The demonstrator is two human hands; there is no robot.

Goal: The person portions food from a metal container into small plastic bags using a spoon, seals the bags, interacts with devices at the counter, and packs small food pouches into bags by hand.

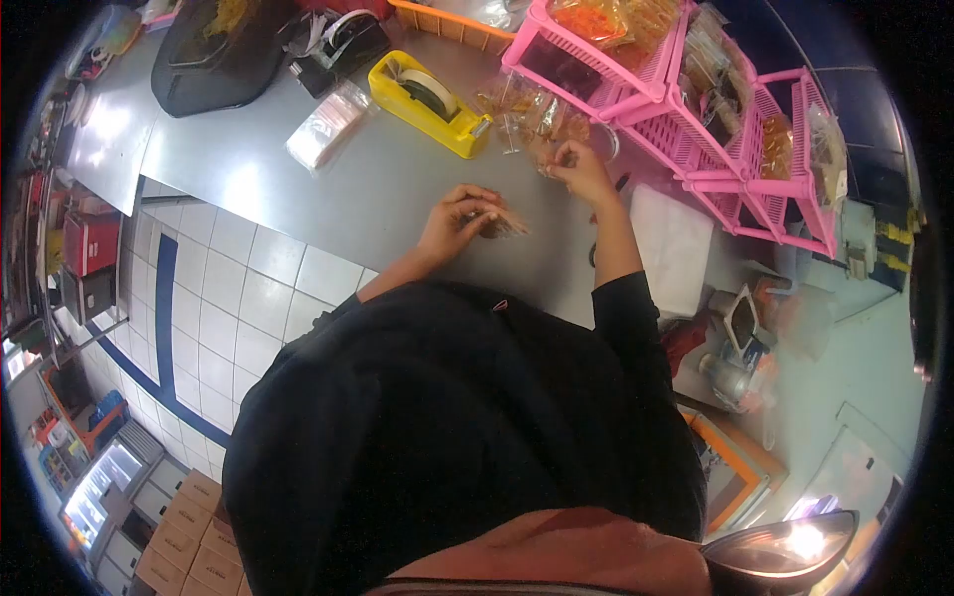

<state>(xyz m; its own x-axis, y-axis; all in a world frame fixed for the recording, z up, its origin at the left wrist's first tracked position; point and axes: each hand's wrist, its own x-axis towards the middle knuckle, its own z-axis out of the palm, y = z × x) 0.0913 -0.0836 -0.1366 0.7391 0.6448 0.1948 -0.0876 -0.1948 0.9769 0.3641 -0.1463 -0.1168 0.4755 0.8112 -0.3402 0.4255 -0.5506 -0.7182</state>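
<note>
My left hand [459,221] is closed on a small bundle of thin brownish pieces [507,224], perhaps in clear plastic; the exact kind cannot be made out. To its right, my right hand [578,167] has its thumb and fingers pinched together over the metal table [378,199]. What it pinches, if anything, is too small to name. Just beyond those fingertips lie clear plastic packets [545,117] with brownish contents. A yellow tape dispenser [429,104] holding a roll of tape stands past my left hand. Left of the dispenser is a stack of clear plastic bags [328,127].
Pink stacked baskets [686,109] filled with packets rise at the right. A white flat block [668,238] lies beside my right forearm. Toward the back are a dark tub [214,84], a black device [343,55] and an orange basket [452,25].
</note>
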